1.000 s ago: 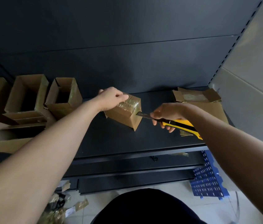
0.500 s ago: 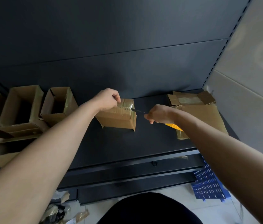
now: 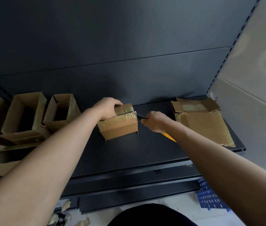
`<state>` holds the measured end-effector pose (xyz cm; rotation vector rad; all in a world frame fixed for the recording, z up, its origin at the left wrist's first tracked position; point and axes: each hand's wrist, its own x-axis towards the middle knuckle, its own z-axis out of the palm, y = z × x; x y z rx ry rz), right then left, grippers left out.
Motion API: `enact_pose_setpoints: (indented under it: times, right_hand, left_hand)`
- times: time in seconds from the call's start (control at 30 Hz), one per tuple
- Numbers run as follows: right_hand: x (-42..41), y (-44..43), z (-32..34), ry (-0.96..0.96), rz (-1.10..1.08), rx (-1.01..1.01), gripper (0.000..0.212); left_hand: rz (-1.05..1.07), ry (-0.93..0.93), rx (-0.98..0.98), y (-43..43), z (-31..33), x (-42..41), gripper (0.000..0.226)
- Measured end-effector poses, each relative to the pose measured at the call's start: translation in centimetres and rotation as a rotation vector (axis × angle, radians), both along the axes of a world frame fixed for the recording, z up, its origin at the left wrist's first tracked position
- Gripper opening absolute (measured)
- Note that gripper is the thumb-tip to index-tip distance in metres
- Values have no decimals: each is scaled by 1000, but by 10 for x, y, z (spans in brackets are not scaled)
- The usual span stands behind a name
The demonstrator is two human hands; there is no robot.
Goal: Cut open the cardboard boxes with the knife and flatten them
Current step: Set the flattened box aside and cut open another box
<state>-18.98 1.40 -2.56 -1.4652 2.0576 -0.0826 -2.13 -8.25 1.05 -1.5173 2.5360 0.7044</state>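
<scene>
I can read nothing here; the taped box (image 3: 119,128) in my left hand (image 3: 107,106) shows no legible print; nor the knife (image 3: 141,116) in my right hand (image 3: 155,121); nor the flattened cardboard (image 3: 202,123).

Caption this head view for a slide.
Left hand grips taped cardboard box; right hand holds knife at its top seam.

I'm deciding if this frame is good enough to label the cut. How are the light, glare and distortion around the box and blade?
Head view: dim overall; the tape on the box glints; the thin blade barely stands out from the dark shelf; wide-angle bowing curves the perforated upright at right.
</scene>
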Motion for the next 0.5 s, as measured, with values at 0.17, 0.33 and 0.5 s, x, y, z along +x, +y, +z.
enact_pose_setpoints:
  times: [0.17,0.33,0.5]
  right_hand:
    - [7,-11,-9,-182,-147,-9,39]
    - [-3,-18,2,-343,-216,26,31]
    - [-12,-5,3,-567,-222,171,27]
  left_hand:
    - [-4,-7,-22,7,-4,-2,55]
    - [23,43,-8,9,-14,9,46]
    - [138,40,-36,-1,-20,28,14]
